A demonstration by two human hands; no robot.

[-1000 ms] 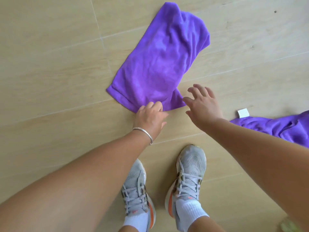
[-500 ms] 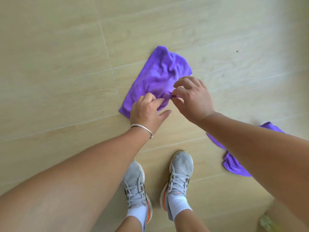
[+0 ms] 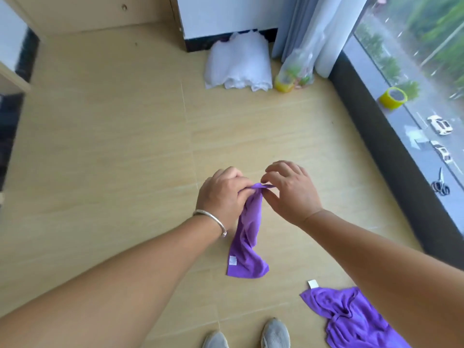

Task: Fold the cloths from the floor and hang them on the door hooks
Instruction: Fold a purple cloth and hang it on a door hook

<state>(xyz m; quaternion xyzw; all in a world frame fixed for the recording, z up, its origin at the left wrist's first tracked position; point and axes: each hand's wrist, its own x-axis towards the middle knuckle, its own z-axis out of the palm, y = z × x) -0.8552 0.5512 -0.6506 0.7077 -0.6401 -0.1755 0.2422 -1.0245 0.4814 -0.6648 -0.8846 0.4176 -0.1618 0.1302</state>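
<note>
A purple cloth (image 3: pixel 247 242) hangs in the air in front of me, bunched lengthwise, with a small white tag near its lower end. My left hand (image 3: pixel 222 197) grips its top edge. My right hand (image 3: pixel 288 190) pinches the same top edge just to the right with thumb and forefinger. A second purple cloth (image 3: pixel 351 320) lies crumpled on the floor at the lower right, with a white tag at its near-left corner. No door hooks are in view.
A white bag (image 3: pixel 238 64) and a clear plastic bag (image 3: pixel 300 69) stand on the floor by the far wall beside curtains (image 3: pixel 308 26). A window sill (image 3: pixel 401 136) runs along the right, bearing a yellow tape roll (image 3: pixel 393 97) and scissors (image 3: pixel 440 187). My shoes (image 3: pixel 275 334) show at the bottom.
Both hands took hold of the purple cloth's edge and lifted it off the floor. The view has risen from the floor to the room, so the cloth now hangs down.
</note>
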